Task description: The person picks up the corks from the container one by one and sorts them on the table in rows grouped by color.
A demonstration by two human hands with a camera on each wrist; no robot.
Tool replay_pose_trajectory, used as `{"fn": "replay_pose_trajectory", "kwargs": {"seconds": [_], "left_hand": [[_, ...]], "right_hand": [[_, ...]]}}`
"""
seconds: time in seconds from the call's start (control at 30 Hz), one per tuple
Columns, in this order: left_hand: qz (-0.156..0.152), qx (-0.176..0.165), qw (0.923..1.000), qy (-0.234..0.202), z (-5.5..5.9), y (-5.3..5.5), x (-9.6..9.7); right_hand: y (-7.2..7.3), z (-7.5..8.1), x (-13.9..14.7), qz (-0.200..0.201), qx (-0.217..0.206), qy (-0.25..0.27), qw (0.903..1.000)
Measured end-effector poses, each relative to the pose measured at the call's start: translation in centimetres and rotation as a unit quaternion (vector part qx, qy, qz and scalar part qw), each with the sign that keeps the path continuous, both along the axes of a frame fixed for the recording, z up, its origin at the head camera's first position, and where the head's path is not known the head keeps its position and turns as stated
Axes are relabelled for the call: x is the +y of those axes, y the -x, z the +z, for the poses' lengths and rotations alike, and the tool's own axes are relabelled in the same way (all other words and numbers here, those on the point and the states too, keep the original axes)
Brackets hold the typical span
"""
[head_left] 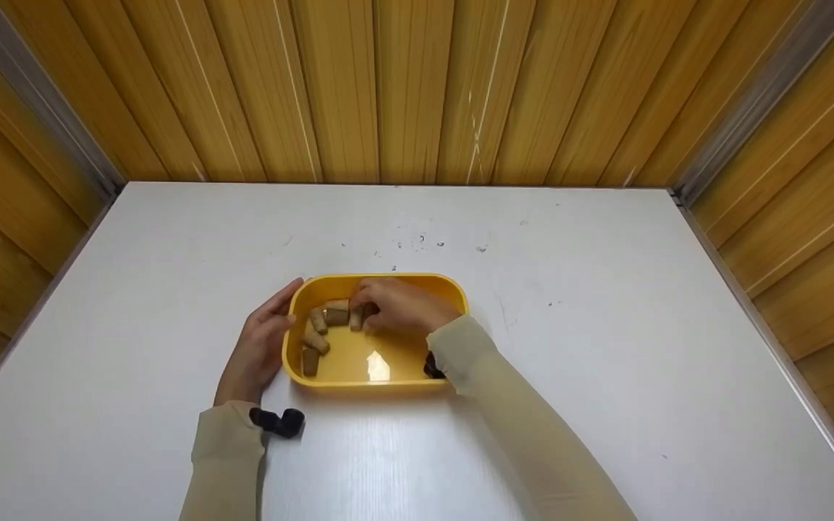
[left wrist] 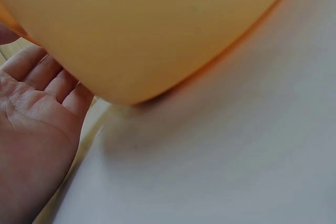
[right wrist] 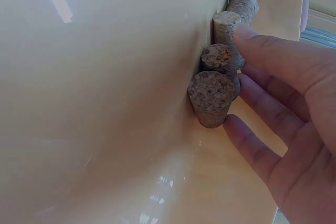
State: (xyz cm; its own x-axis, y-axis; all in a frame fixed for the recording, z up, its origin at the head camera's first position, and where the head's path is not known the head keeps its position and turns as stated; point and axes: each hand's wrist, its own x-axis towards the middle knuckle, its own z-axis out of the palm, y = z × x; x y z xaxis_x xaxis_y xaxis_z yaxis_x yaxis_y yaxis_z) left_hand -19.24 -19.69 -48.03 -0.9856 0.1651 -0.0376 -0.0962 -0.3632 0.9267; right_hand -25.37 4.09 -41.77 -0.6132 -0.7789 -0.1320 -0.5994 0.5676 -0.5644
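A yellow plastic tub (head_left: 388,383) stands on the white table, with several tapered cork stoppers (head_left: 317,341) along its left and far sides. My left hand (head_left: 254,347) holds the tub's left side, thumb at the rim and fingers against the outer wall; the left wrist view shows its palm (left wrist: 37,114) beside the tub's corner. Inside the tub, my right hand (head_left: 402,304) has its thumb and fingers around a cork (head_left: 356,318) at the far side. In the right wrist view, the thumb rests against one cork (right wrist: 227,24) in a row, close to a front cork (right wrist: 211,98). Some fingertips are hidden behind the corks.
The white table (head_left: 605,325) extends around the tub. Wood-look panels (head_left: 410,87) rise along its back and both sides. A black wrist device (head_left: 279,422) sits at the left cuff, and another (head_left: 433,365) shows at the right cuff over the tub.
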Motion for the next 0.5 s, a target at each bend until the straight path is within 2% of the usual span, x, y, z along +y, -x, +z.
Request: {"fn": "replay_pose_trajectory", "kwargs": {"seconds": [0.2,0.5], "left_hand": [[0.000,-0.001,1.0000,0.003,-0.02,0.02,0.05],[0.006,0.000,0.9999,-0.011,0.01,-0.06,0.12]], "right_hand": [[-0.01,-0.08,-0.04,0.006,0.001,0.012,0.9999],[-0.19,-0.12,-0.01,0.025,0.042,-0.002,0.9988]]}}
